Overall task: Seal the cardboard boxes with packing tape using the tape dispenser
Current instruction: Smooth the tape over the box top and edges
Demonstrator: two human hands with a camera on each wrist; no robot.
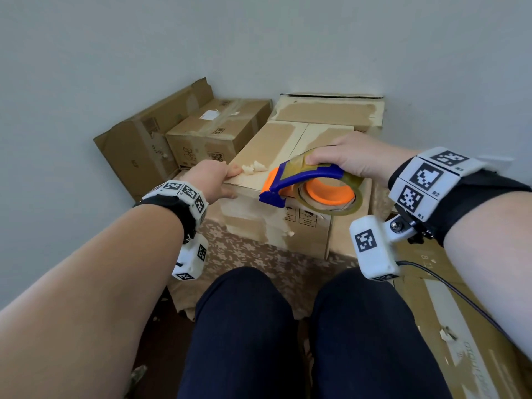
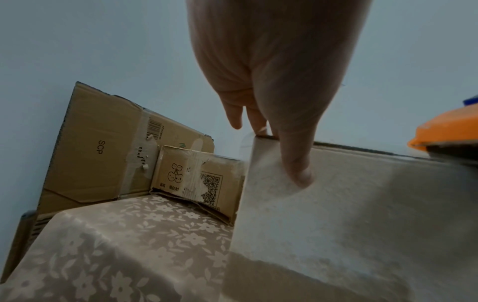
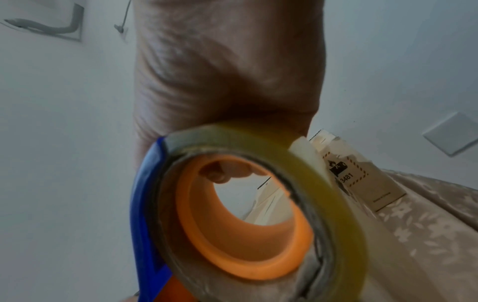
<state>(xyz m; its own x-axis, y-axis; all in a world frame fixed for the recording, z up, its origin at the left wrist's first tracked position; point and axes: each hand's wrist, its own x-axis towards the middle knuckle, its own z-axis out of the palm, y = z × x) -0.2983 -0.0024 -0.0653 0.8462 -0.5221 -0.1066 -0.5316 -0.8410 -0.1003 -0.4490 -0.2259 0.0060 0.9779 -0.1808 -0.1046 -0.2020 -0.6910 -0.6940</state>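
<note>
The tape dispenser (image 1: 309,184), blue with an orange core and a roll of clear tape, hovers over the near edge of the cardboard box (image 1: 276,156) that stands on a floral cloth (image 1: 253,254). The right hand (image 1: 351,158) grips it from above, fingers (image 1: 316,160) clamped over the top of its frame. The left hand (image 1: 211,181) holds the box's near left corner, thumb (image 2: 297,163) pressed on the side, fingers (image 2: 256,122) curled over the top edge. Behind, 2 other boxes (image 1: 218,133) sit against the wall.
</note>
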